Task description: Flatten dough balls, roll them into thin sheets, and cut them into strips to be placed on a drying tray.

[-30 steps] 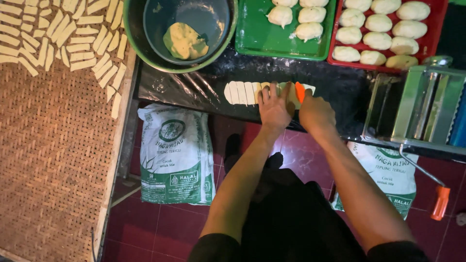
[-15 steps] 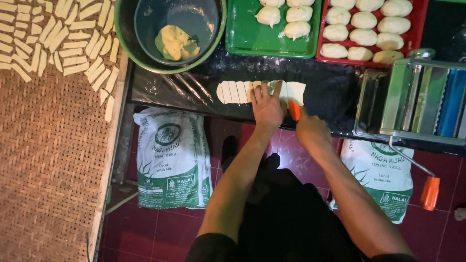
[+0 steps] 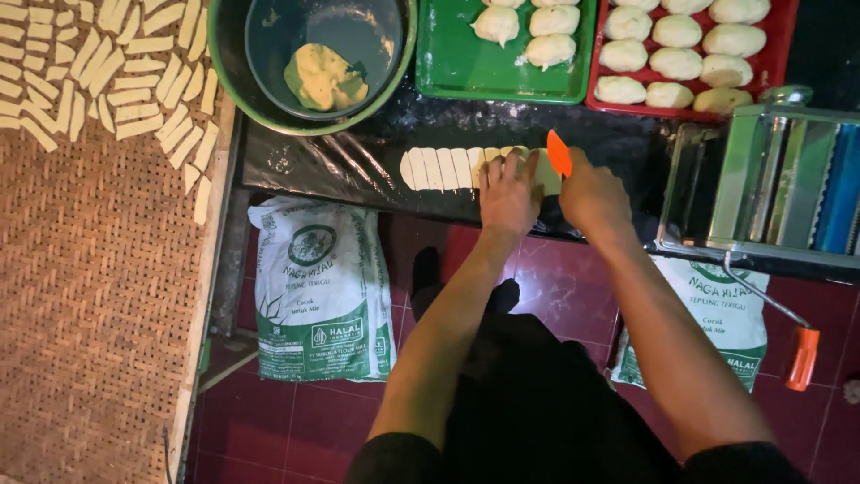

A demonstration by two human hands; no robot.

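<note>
A flat sheet of pale dough [image 3: 443, 168], scored into narrow strips, lies on a black plastic-covered board [image 3: 340, 161]. My left hand [image 3: 507, 193] presses flat on the sheet's right part. My right hand [image 3: 591, 197] grips an orange-handled cutter [image 3: 558, 152] just right of the left fingers, its blade hidden between the hands. The right end of the sheet is covered by both hands.
A green bowl [image 3: 224, 54] holds a blue bowl with yellow paste [image 3: 324, 79]. Green tray [image 3: 448, 76] and red tray [image 3: 781, 36] carry dough balls. A metal pasta roller [image 3: 779, 179] with a crank stands right. Cut strips [image 3: 107, 81] lie on a woven mat; flour sacks [image 3: 318, 287] below.
Both hands have shifted a little to the right along the dough sheet, leaving more cut strips exposed on the left. The camera view has also drifted.
</note>
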